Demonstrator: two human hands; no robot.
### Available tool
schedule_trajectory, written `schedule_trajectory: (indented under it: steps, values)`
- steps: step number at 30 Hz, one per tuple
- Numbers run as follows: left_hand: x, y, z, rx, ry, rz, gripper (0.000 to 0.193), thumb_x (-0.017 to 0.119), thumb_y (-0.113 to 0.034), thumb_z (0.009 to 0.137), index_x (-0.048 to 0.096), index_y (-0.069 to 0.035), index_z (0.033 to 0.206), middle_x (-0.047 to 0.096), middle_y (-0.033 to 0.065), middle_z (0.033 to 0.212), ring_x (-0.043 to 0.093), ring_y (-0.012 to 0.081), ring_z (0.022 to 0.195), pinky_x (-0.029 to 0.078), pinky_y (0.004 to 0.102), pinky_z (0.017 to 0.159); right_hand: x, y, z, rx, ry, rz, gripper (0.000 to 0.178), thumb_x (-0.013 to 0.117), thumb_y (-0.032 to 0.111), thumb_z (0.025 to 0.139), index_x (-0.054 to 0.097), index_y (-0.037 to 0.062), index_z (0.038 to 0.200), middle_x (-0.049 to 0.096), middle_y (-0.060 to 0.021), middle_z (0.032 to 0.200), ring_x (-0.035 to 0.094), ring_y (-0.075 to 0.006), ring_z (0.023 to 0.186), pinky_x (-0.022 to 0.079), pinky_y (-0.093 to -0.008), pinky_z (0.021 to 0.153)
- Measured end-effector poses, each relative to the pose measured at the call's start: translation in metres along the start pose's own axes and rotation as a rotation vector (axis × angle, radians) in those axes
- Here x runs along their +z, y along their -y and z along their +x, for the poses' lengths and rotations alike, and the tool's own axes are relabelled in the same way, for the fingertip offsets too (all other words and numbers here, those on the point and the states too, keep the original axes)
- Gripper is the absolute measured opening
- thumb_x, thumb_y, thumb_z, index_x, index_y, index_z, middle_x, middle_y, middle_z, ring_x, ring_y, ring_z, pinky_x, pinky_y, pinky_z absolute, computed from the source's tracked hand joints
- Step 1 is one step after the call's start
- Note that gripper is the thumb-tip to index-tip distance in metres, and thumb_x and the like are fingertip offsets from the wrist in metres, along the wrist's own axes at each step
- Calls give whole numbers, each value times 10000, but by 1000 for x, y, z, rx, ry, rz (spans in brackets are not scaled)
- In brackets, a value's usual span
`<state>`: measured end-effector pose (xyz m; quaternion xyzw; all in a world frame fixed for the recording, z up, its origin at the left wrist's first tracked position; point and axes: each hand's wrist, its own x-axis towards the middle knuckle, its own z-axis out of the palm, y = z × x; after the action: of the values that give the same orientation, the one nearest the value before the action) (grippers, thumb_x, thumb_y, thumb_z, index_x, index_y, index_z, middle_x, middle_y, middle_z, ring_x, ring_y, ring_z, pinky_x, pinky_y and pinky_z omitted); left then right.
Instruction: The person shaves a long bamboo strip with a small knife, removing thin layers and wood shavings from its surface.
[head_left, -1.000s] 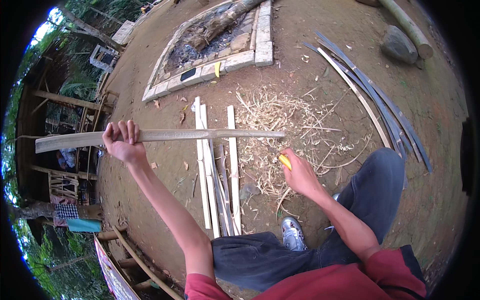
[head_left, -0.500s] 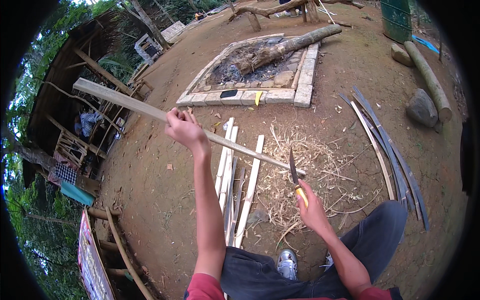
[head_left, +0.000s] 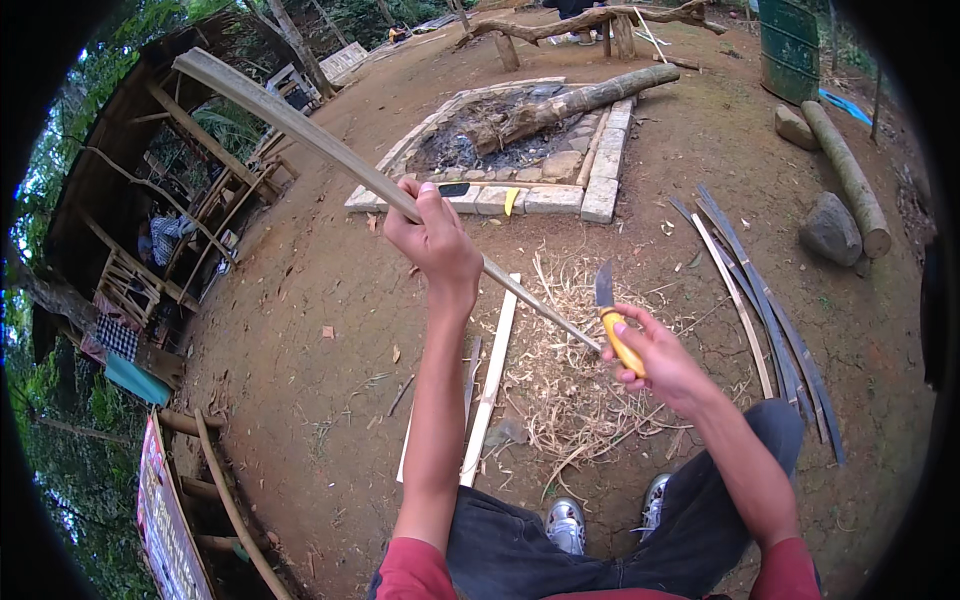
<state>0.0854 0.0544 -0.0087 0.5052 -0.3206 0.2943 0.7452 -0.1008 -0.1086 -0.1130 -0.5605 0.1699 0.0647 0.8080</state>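
Hands split the work: left hand (head_left: pixel 437 243) holds bamboo slat (head_left: pixel 330 152) aloft, tilted toward the stone fire pit (head_left: pixel 600 190); right hand (head_left: pixel 655 362) clasps yellow-handled knife (head_left: pixel 612 318) at its lower end, seemingly for shaving.

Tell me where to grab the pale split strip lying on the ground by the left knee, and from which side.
Grip the pale strip near its middle, coming from above. It lies flat on the dirt, long and narrow, so fingers should pinch across its width. Its left edge looks freer; shavings crowd the right.
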Motion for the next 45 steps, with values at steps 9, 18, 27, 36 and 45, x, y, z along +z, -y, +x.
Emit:
schedule_trajectory:
  steps: [9, 18, 27, 36, 45]
  values:
    - [-4, -1, -2, 23, -13, -18, 242, 405, -35, 935, 369, -72, 699, 291, -54, 498, 229, 27, 385, 186, 229, 347, -21, 16, 8, -45, 37, 194, 435, 482, 256, 1023, 338, 54, 1380, 603, -113, 932, 522, -97, 610, 416, -204, 480]
    - [-1, 3, 1, 52, -20, -15, 245, 409, -42, 933, 370, -70, 693, 298, -43, 498, 229, 32, 384, 188, 228, 348, -31, 3, -1, -11, 63, 190, 463, 543, 224, 997, 321, 47, 1363, 625, -115, 922, 555, -103, 619, 431, -207, 479]
    - [10, -1, -5, 62, 5, 14, 241, 398, -38, 939, 380, -63, 700, 304, -45, 484, 241, 25, 385, 181, 226, 348, -29, -5, -1, 2, 57, 161, 466, 575, 222, 979, 336, 37, 1334, 619, -106, 900, 551, -102, 603, 413, -207, 468]
    - [12, -6, -9, 63, 14, -19, 243, 398, -30, 938, 384, -61, 697, 304, -51, 490, 229, 22, 382, 180, 223, 345, -23, -1, -10, 77, 88, 217, 464, 595, 177, 961, 345, 71, 1337, 618, -110, 920, 564, -118, 632, 431, -224, 487]
    - [13, -8, -10, 78, 24, -2, 270, 399, -38, 934, 358, -79, 670, 299, -49, 485, 234, 27, 380, 179, 226, 344, -20, -8, -9, 46, 135, 17, 432, 567, 101, 958, 330, 107, 1320, 633, -103, 960, 529, -84, 610, 389, -205, 458]
